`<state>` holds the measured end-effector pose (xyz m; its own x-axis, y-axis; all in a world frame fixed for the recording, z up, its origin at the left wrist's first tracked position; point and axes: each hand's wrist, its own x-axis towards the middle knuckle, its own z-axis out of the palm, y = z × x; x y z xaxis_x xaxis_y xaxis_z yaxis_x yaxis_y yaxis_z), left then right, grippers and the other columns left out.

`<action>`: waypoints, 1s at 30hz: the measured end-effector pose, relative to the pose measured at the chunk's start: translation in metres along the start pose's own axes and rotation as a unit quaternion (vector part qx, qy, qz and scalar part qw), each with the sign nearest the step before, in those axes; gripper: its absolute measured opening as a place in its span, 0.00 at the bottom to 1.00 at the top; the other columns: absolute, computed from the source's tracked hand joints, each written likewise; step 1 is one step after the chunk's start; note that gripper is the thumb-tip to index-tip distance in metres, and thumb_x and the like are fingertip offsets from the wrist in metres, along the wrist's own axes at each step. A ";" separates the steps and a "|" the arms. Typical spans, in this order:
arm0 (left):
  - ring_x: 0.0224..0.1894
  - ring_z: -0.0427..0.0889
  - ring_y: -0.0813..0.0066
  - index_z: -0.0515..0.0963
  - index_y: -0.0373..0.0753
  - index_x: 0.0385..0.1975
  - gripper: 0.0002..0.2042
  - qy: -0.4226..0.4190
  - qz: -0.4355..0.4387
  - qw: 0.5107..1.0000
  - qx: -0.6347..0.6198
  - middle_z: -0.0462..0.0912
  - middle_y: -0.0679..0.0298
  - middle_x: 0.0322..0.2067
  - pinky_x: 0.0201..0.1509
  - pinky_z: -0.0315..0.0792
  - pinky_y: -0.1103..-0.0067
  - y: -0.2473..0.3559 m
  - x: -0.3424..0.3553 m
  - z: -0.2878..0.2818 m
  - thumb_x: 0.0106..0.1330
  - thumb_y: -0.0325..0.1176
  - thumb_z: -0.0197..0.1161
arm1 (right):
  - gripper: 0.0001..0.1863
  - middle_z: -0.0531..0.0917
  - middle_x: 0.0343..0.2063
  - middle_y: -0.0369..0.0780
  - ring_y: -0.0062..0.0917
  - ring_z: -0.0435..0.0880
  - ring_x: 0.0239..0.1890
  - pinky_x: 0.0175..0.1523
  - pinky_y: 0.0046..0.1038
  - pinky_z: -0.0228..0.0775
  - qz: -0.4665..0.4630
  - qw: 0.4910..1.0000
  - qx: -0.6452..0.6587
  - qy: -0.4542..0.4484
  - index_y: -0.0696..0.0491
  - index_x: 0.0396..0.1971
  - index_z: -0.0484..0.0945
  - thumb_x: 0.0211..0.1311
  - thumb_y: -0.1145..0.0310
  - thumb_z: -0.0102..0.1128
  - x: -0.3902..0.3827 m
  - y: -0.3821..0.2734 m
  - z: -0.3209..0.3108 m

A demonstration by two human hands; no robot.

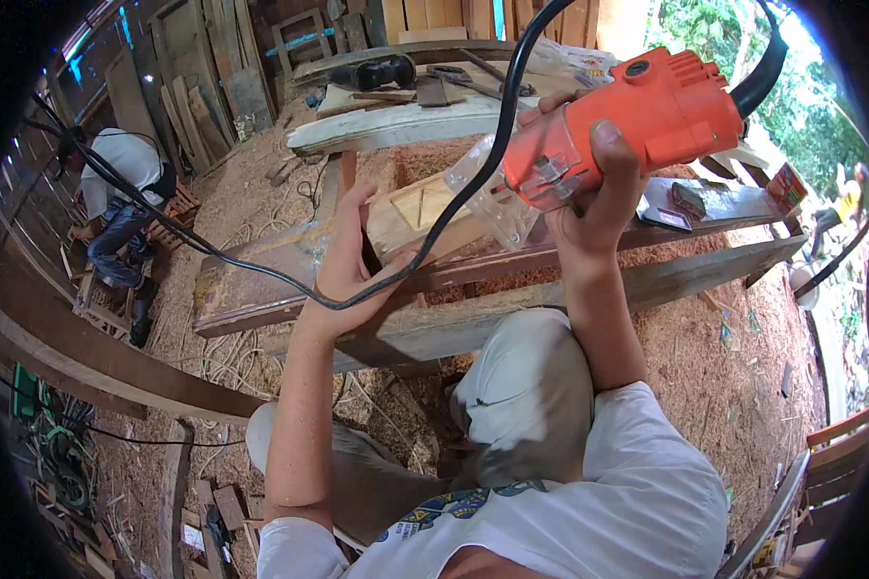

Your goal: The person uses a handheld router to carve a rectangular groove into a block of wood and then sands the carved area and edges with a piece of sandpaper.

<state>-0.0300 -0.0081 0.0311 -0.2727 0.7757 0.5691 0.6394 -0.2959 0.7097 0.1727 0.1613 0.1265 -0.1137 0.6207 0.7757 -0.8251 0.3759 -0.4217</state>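
Note:
My right hand (594, 198) is wrapped round an orange trim router (647, 121), held tilted above the right end of a pale wooden block (459, 234). The router's clear plastic base (512, 227) points down and left; I cannot make out the bit. On the block's upper face show carved straight grooves making an angular outline. My left hand (338, 275) grips the block's left end, thumb on the near side and fingers along the far side. A black power cord (464, 198) loops from above, passing in front of the block and over my left hand.
The block lies on a brown plank bench (251, 289), with a phone (664, 218) on its right part. Beyond, a white-edged board (386, 130) carries a dark power tool (377, 72) and scraps. A co-worker (130, 179) sits bent over at far left. Shavings cover the floor.

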 end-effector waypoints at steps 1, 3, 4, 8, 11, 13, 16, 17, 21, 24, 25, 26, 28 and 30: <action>0.85 0.56 0.49 0.56 0.36 0.82 0.47 0.013 0.041 0.999 0.018 0.56 0.42 0.81 0.86 0.51 0.62 -0.014 0.002 -0.001 0.70 0.43 0.78 | 0.17 0.89 0.38 0.46 0.32 0.93 0.42 0.54 0.36 0.87 -0.008 1.000 -0.019 -0.010 0.63 0.48 0.80 0.67 0.65 0.65 0.002 -0.002 0.000; 0.85 0.54 0.46 0.60 0.39 0.80 0.45 0.025 0.053 0.995 0.083 0.55 0.39 0.81 0.86 0.54 0.59 0.003 0.007 0.003 0.68 0.44 0.79 | 0.17 0.89 0.37 0.46 0.33 0.93 0.42 0.53 0.36 0.88 -0.017 0.999 -0.045 -0.016 0.63 0.48 0.80 0.67 0.65 0.64 0.010 -0.007 -0.001; 0.86 0.52 0.42 0.63 0.42 0.79 0.44 0.039 0.060 0.986 0.150 0.53 0.35 0.80 0.85 0.57 0.56 0.008 0.008 0.002 0.66 0.44 0.80 | 0.18 0.89 0.37 0.46 0.33 0.93 0.41 0.51 0.36 0.88 0.018 1.000 -0.022 -0.009 0.63 0.48 0.80 0.68 0.65 0.64 0.018 -0.011 0.003; 0.81 0.60 0.36 0.75 0.47 0.72 0.37 0.010 0.032 0.989 0.145 0.59 0.38 0.79 0.83 0.61 0.53 0.009 0.017 0.000 0.64 0.51 0.81 | 0.19 0.89 0.36 0.47 0.36 0.94 0.39 0.48 0.37 0.91 0.056 0.998 0.000 -0.018 0.64 0.49 0.79 0.71 0.63 0.62 0.040 -0.019 0.011; 0.73 0.73 0.38 0.84 0.47 0.62 0.33 -0.018 0.124 0.955 0.270 0.73 0.45 0.73 0.76 0.69 0.53 0.028 0.034 -0.012 0.61 0.57 0.81 | 0.25 0.87 0.47 0.53 0.43 0.92 0.49 0.59 0.45 0.87 0.071 0.994 -0.042 -0.074 0.61 0.60 0.73 0.77 0.56 0.59 0.049 -0.024 0.005; 0.64 0.82 0.41 0.87 0.44 0.58 0.33 -0.074 0.082 0.969 0.220 0.84 0.52 0.63 0.70 0.74 0.55 0.031 0.040 -0.011 0.59 0.61 0.80 | 0.25 0.88 0.47 0.53 0.43 0.92 0.49 0.59 0.46 0.87 0.079 0.995 -0.014 -0.066 0.61 0.61 0.73 0.77 0.55 0.59 0.051 -0.014 -0.002; 0.62 0.83 0.44 0.83 0.43 0.62 0.35 -0.083 0.081 0.972 0.206 0.87 0.53 0.59 0.69 0.76 0.59 0.027 0.043 -0.011 0.59 0.57 0.82 | 0.25 0.88 0.47 0.52 0.43 0.92 0.49 0.58 0.46 0.89 0.096 0.994 0.022 -0.045 0.60 0.61 0.73 0.77 0.55 0.60 0.044 -0.011 0.013; 0.62 0.83 0.44 0.83 0.43 0.62 0.35 -0.081 0.081 0.972 0.204 0.87 0.53 0.59 0.69 0.76 0.59 0.023 0.044 -0.010 0.59 0.57 0.82 | 0.25 0.88 0.47 0.52 0.43 0.92 0.49 0.56 0.46 0.89 0.111 0.992 0.003 -0.063 0.60 0.60 0.74 0.77 0.55 0.60 0.042 -0.012 0.017; 0.60 0.84 0.45 0.72 0.38 0.70 0.47 -0.038 0.087 0.991 0.099 0.84 0.48 0.58 0.68 0.77 0.61 0.009 0.040 -0.010 0.53 0.52 0.87 | 0.19 0.89 0.40 0.49 0.38 0.93 0.41 0.48 0.42 0.91 0.172 0.981 0.042 -0.080 0.60 0.53 0.78 0.73 0.61 0.65 0.050 0.010 0.024; 0.61 0.83 0.51 0.65 0.35 0.74 0.55 -0.040 0.070 0.992 0.093 0.80 0.45 0.60 0.68 0.77 0.63 -0.001 0.034 -0.018 0.49 0.51 0.90 | 0.15 0.90 0.35 0.44 0.30 0.93 0.35 0.43 0.34 0.89 0.181 0.977 0.066 -0.092 0.60 0.47 0.82 0.69 0.65 0.73 0.046 0.033 0.033; 0.62 0.83 0.52 0.65 0.35 0.73 0.54 -0.039 0.062 0.992 0.105 0.80 0.46 0.60 0.69 0.76 0.63 -0.011 0.029 -0.018 0.49 0.50 0.90 | 0.19 0.90 0.37 0.46 0.34 0.94 0.37 0.45 0.37 0.91 0.166 0.981 0.004 -0.102 0.61 0.49 0.81 0.69 0.62 0.71 0.044 0.041 0.034; 0.63 0.82 0.52 0.65 0.36 0.73 0.53 -0.040 0.056 0.991 0.117 0.80 0.46 0.60 0.70 0.75 0.63 -0.009 0.029 -0.019 0.50 0.48 0.90 | 0.22 0.90 0.39 0.48 0.38 0.94 0.40 0.47 0.41 0.92 0.148 0.981 -0.059 -0.112 0.63 0.52 0.80 0.70 0.60 0.69 0.042 0.047 0.036; 0.70 0.77 0.57 0.62 0.36 0.74 0.55 -0.069 -0.038 0.997 0.005 0.77 0.52 0.66 0.76 0.70 0.63 0.000 0.025 -0.018 0.49 0.47 0.91 | 0.21 0.90 0.39 0.48 0.36 0.94 0.39 0.46 0.40 0.91 0.160 0.979 -0.060 -0.109 0.63 0.52 0.80 0.69 0.61 0.71 0.038 0.056 0.039; 0.70 0.79 0.58 0.64 0.36 0.72 0.53 -0.070 -0.047 0.994 0.075 0.80 0.48 0.64 0.75 0.71 0.65 0.006 0.024 -0.020 0.50 0.46 0.91 | 0.21 0.90 0.39 0.46 0.33 0.93 0.38 0.44 0.38 0.91 0.143 0.972 -0.117 -0.144 0.63 0.51 0.81 0.68 0.62 0.73 0.036 0.063 0.039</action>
<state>-0.0465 -0.0025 0.0573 -0.2401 0.8688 0.4330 0.7185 -0.1409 0.6811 0.0946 0.1805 0.1461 -0.4979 0.5176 0.6958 -0.5925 0.3829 -0.7088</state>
